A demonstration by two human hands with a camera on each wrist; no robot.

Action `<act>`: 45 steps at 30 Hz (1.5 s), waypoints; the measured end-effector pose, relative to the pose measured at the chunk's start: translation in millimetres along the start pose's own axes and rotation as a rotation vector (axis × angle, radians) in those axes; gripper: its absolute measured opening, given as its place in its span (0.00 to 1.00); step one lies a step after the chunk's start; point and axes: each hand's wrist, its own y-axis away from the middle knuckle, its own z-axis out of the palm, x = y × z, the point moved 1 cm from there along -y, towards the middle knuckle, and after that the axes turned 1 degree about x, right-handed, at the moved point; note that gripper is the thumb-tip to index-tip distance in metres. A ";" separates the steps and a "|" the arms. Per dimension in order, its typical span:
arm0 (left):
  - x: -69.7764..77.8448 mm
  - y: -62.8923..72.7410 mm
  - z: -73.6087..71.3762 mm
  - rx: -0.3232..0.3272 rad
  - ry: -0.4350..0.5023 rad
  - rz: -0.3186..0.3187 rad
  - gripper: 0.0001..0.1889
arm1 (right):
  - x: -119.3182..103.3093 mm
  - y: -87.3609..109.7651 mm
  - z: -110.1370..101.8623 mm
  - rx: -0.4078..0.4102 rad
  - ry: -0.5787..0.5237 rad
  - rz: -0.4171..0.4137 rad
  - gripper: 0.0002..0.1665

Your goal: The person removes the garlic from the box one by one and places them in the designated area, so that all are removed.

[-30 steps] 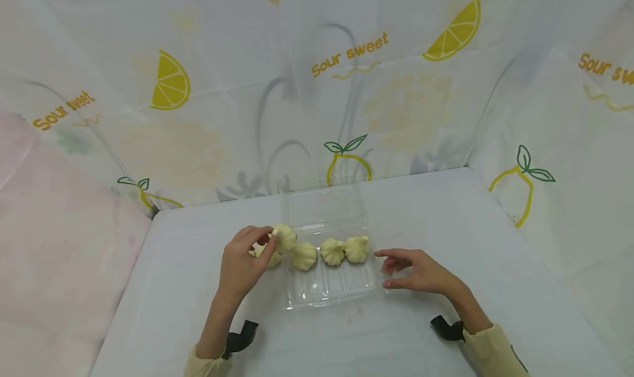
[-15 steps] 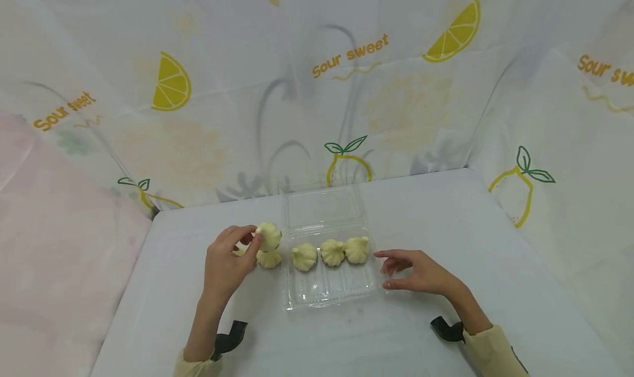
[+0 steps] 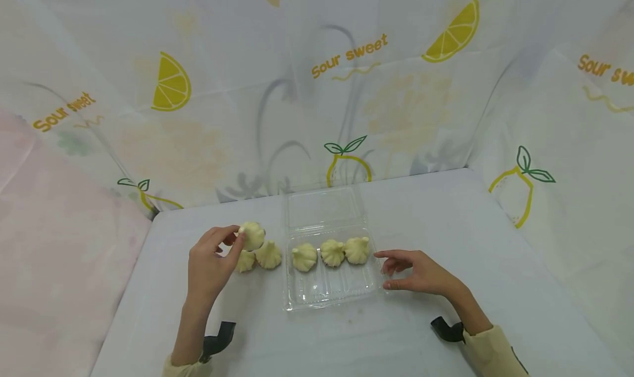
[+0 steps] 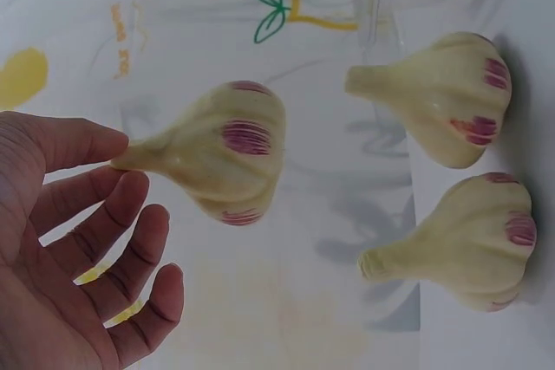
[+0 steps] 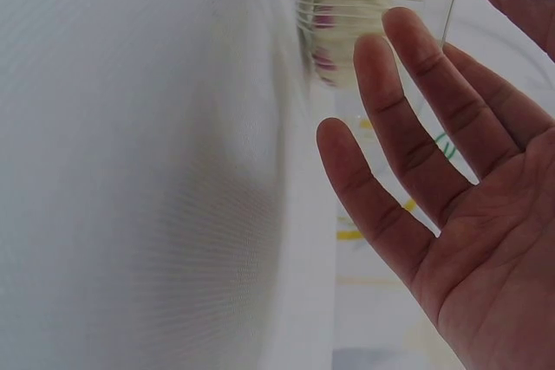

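My left hand (image 3: 209, 268) pinches a garlic bulb (image 4: 232, 155) by its stem, between thumb and fingertips. The bulb is cream with purple streaks and hangs above the table, left of the clear plastic box. Just below and beyond it, two more bulbs lie on the cloth: one nearer the hand (image 3: 245, 262) and one closer to the box (image 3: 269, 255). Inside the box (image 3: 329, 298) a row of three bulbs (image 3: 332, 253) lies across the base. At the box's right edge, my right hand (image 3: 420, 271) rests with fingers loosely spread, fingertips right at the rim.
The box's hinged lid (image 3: 324, 206) lies folded back toward the rear curtain (image 3: 238, 107), which is printed with lemons. A white cloth covers the table (image 3: 416, 212). Each wrist carries a black mount, one on the left (image 3: 219, 339) and one on the right (image 3: 447, 329).
My left hand has moved left with the pinched garlic bulb, from over the box's left edge to above the two loose bulbs. The right hand and the box have stayed put.
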 end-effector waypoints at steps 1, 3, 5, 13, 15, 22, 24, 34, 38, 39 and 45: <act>-1.3 0.2 -0.9 0.002 -0.005 -0.002 0.07 | -0.3 0.1 -0.1 -0.001 -0.001 0.000 0.35; -4.1 0.7 -2.7 0.009 -0.014 -0.003 0.07 | 3.4 0.5 0.0 -0.004 -0.001 -0.002 0.36; -7.2 1.6 -4.4 0.019 -0.024 -0.001 0.07 | 4.5 0.7 -0.3 -0.008 -0.005 -0.007 0.36; -21.6 4.5 -10.6 0.037 -0.057 -0.013 0.08 | 7.5 1.4 0.0 -0.011 -0.006 -0.006 0.37; -24.5 5.1 -12.6 0.042 -0.062 -0.018 0.08 | 7.4 1.5 0.1 -0.009 -0.005 -0.006 0.37; -30.4 5.5 -18.5 0.053 -0.075 -0.041 0.07 | 10.8 1.8 1.3 0.000 0.001 -0.012 0.36; -32.0 5.5 -19.7 0.058 -0.079 -0.048 0.07 | 11.5 1.9 1.9 0.003 0.000 -0.017 0.35; -41.1 7.2 -27.6 0.070 -0.126 -0.129 0.07 | 9.6 1.5 1.3 -0.002 -0.011 -0.015 0.36; -44.1 8.8 -31.3 0.064 -0.154 -0.158 0.07 | 9.8 1.6 1.6 -0.003 -0.018 -0.043 0.35; -44.7 9.3 -32.1 0.062 -0.159 -0.165 0.07 | 10.5 1.6 1.8 -0.003 -0.019 -0.050 0.35; -48.6 12.4 -35.0 0.037 -0.183 -0.195 0.07 | 7.5 0.8 0.0 -0.005 -0.015 -0.038 0.36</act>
